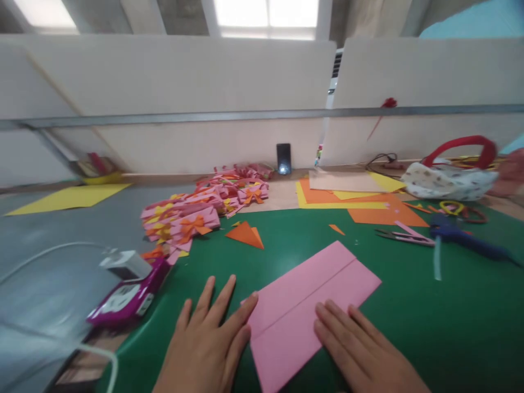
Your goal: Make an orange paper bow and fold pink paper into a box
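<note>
- The green mat (pixel 409 327) covers the near table; a grey surface (pixel 61 229) lies to its left.
- The pink sheet (pixel 305 311), folded with a crease along its length, lies flat on the mat just ahead of both hands. Its long axis runs diagonally, from near-left up to far-right.
- The left hand (pixel 204 349) lies flat, fingers spread, pinching nothing; its fingertips touch the sheet's left edge.
- The right hand (pixel 364 355) rests palm down on the sheet's near-right part, fingers together and straight, gripping nothing. It sits further onto the paper than the left, so it is the nearer hand.
- A pile of pink paper pieces with orange bows (pixel 196 210) lies far left of the sheet, well apart.
- Orange and yellow sheets (pixel 347 199) lie at the far edge.
- A purple box (pixel 126 297) sits near the left hand.
- A blue glue gun (pixel 466 237) and scissors (pixel 403 234) lie far right.
- An orange triangle (pixel 245 234) lies between pile and sheet.
</note>
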`<state>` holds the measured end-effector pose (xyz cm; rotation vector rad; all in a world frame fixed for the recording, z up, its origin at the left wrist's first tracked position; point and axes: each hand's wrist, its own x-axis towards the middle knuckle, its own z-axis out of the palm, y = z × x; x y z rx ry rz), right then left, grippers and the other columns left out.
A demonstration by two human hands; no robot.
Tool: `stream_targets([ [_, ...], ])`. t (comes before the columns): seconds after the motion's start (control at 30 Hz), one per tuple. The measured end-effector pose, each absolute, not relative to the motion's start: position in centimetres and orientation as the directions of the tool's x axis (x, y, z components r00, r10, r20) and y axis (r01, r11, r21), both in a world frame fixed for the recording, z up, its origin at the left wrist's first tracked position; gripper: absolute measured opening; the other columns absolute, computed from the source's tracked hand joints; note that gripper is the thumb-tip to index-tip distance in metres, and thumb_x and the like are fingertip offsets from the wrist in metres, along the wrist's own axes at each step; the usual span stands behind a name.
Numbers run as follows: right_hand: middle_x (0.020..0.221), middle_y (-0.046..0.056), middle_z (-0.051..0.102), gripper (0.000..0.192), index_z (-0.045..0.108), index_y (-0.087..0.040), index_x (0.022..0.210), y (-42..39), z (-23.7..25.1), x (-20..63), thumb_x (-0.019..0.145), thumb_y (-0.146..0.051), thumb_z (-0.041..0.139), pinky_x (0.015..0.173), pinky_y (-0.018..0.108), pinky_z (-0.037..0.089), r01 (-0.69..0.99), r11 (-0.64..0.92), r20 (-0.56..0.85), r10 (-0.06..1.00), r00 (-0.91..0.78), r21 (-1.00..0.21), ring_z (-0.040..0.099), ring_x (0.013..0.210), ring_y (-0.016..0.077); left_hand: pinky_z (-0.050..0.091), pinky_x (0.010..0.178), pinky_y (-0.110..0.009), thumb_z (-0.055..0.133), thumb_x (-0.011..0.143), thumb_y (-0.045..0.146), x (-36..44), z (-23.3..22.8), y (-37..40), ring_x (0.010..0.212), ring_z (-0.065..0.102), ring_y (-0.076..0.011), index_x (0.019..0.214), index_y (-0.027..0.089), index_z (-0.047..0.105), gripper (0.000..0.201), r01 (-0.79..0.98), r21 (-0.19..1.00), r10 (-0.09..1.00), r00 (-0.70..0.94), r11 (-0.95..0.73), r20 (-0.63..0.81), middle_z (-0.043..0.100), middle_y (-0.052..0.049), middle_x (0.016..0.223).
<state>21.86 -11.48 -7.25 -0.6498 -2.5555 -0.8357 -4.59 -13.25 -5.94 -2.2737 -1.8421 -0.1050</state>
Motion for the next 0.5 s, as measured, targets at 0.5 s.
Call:
stream_targets([
  [0.5, 0.106, 0.007, 0.067, 0.042, 0.061, -0.017, 0.112, -12.1, -7.6, 23.9, 0.077, -0.040, 0.057, 0.068, 0.030, 0.056, 0.531, 0.768, 0.465, 0.346, -0.815, 0.358, 0.066, 0.090, 0.0230, 0.028, 0.104, -0.046, 0.043, 0.086, 0.033, -3.8, -8.5, -15.8, 0.119, 0.047, -0.0216, 0.106, 0.028, 0.060, 0.027, 0.823, -0.017, 0.690, 0.488, -0.568, 0.534, 0.061, -0.003, 0.119],
])
